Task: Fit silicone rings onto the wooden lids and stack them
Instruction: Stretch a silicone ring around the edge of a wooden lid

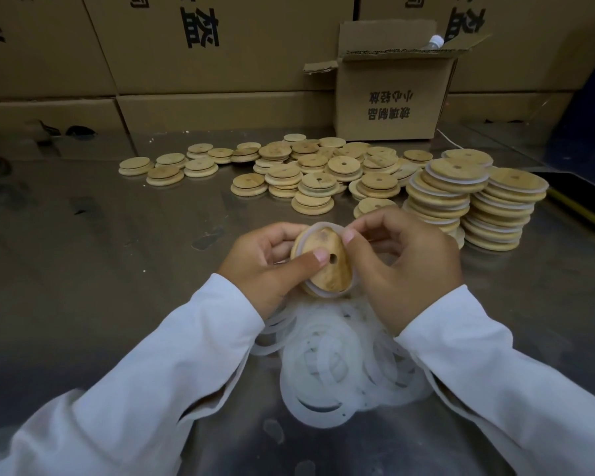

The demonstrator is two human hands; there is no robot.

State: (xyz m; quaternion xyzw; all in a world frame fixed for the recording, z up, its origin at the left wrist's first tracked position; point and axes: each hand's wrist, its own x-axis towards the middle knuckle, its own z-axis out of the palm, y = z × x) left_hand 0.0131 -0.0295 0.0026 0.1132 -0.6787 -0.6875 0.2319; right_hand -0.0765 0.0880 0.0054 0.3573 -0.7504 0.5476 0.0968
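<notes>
My left hand (pixel 261 266) grips a round wooden lid (pixel 327 269) with a centre hole, its thumb pressed on the lid's face. A translucent silicone ring (pixel 323 227) sits partly around the lid's rim. My right hand (pixel 402 266) pinches the ring at the lid's upper right edge. Below my hands lies a heap of loose silicone rings (pixel 340 365). Bare wooden lids (pixel 310 170) are scattered across the far table. Two tall stacks of ringed lids (pixel 474 201) stand at the right.
The work surface is a shiny metal table (pixel 100 252). An open cardboard box (pixel 392 94) stands behind the lids, with a wall of large cartons (pixel 186 56) at the back. A yellow-edged object (pixel 581 207) lies at the far right.
</notes>
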